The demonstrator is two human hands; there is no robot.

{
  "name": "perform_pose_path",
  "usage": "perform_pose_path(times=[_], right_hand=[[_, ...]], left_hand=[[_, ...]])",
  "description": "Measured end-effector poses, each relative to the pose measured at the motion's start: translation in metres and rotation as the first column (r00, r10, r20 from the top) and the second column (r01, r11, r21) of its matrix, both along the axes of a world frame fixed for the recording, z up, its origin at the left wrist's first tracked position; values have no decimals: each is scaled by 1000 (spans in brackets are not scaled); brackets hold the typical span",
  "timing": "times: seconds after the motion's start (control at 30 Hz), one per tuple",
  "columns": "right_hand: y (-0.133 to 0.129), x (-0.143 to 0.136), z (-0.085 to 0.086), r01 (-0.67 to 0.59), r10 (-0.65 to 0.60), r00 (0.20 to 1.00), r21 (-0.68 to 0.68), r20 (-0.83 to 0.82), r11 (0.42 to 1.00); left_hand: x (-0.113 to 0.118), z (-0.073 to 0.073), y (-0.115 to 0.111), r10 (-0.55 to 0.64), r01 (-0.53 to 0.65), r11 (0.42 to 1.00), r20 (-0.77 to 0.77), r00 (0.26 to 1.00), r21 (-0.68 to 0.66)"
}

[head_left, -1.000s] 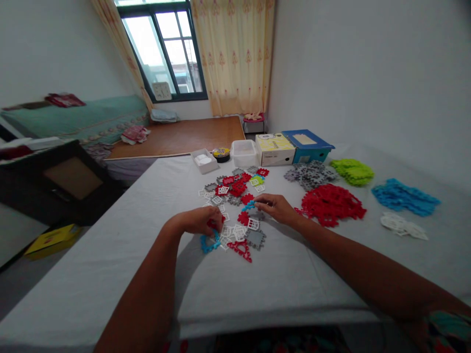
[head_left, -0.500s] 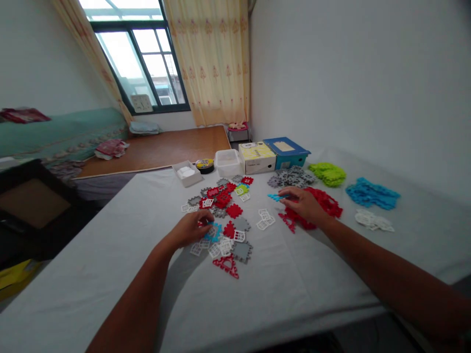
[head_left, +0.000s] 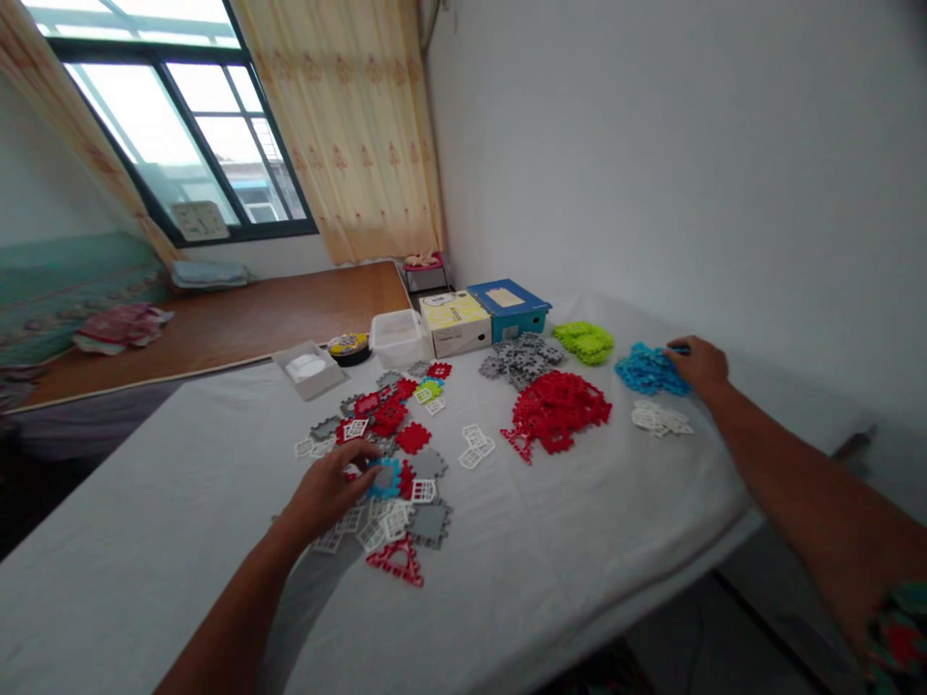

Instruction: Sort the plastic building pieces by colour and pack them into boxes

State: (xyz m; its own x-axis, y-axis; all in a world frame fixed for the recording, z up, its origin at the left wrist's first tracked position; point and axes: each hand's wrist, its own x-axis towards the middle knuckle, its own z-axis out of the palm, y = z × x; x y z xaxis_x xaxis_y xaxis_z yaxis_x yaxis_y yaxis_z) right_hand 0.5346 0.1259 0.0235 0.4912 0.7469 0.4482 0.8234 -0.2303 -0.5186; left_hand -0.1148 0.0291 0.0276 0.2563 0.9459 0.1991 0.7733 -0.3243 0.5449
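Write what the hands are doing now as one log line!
Left hand: at blue square toothed piece | Right hand: at blue plastic pile, grip unclear | Nearby: red plastic pile, white plastic pile

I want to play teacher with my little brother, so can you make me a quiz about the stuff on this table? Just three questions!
1. True or false: the lime-green pile is smaller than the red pile.
2. Which pile is the right hand at? A) the lime-green pile B) the blue pile C) the white pile
3. What stands between the plastic tub and the blue box?

Key: 1. True. 2. B. 3. The yellow-and-white box.
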Motion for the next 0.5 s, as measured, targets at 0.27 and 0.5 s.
perform_pose_path(times=[0.27, 0.5], right_hand=[[-6, -139, 22, -465, 447, 878, 82, 173, 881], [-83, -340, 16, -975, 968, 223, -30, -115, 221]], left_hand=[[21, 1, -7, -56, 49, 995, 81, 995, 84], [41, 0, -21, -192, 167, 972, 150, 970, 164]])
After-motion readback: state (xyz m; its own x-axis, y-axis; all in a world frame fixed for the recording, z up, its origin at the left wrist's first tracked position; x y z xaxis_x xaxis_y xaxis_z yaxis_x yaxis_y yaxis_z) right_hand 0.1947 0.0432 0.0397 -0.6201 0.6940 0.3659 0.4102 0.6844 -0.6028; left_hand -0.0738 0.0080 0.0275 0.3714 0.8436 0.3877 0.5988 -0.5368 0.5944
